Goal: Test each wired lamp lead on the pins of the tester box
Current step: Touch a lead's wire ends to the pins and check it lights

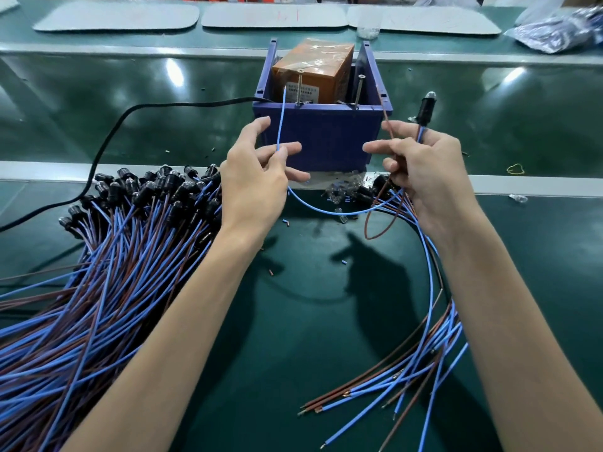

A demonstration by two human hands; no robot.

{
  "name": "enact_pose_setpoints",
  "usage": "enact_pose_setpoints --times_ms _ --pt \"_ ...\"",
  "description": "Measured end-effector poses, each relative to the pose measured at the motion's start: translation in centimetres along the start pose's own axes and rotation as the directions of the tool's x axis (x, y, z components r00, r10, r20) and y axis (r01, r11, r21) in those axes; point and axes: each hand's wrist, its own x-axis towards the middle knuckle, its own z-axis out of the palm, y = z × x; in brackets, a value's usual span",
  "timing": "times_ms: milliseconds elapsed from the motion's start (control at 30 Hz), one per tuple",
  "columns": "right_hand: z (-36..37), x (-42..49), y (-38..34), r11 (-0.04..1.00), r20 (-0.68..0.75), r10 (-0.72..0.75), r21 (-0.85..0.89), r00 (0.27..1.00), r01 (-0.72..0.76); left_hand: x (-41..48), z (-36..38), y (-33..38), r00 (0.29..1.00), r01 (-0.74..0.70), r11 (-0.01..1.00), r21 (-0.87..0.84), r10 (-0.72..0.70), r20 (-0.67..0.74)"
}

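The blue tester box (321,135) stands straight ahead, with an orange block (313,71) inside and two upright metal pins, the left pin (299,88) and the right pin (359,91). My left hand (257,177) pinches a blue wire (281,122) whose bare tip points up just left of the left pin, a small gap apart. My right hand (421,168) grips a brown wire (385,115) rising beside the box's right wall, along with a black lamp holder (425,107) sticking up above the fingers. The blue wire sags in a loop between both hands.
A big pile of wired black lamps (130,203) with blue and brown leads covers the left of the green bench. A smaller bundle of leads (424,370) trails under my right arm. A black power cable (137,109) runs left from the box. Grey mats (274,14) lie beyond.
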Motion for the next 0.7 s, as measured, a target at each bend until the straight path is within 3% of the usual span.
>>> enact_pose_setpoints --times_ms 167,700 --pt "-0.11 -0.05 0.09 0.998 0.011 -0.036 -0.054 0.999 0.036 0.13 -0.08 -0.11 0.999 0.003 1.0 -0.017 -0.003 -0.05" --pt "-0.03 -0.11 0.15 0.998 0.034 -0.033 -0.053 0.999 0.035 -0.22 0.19 0.3 1.0 0.013 0.996 -0.09 -0.012 0.017"
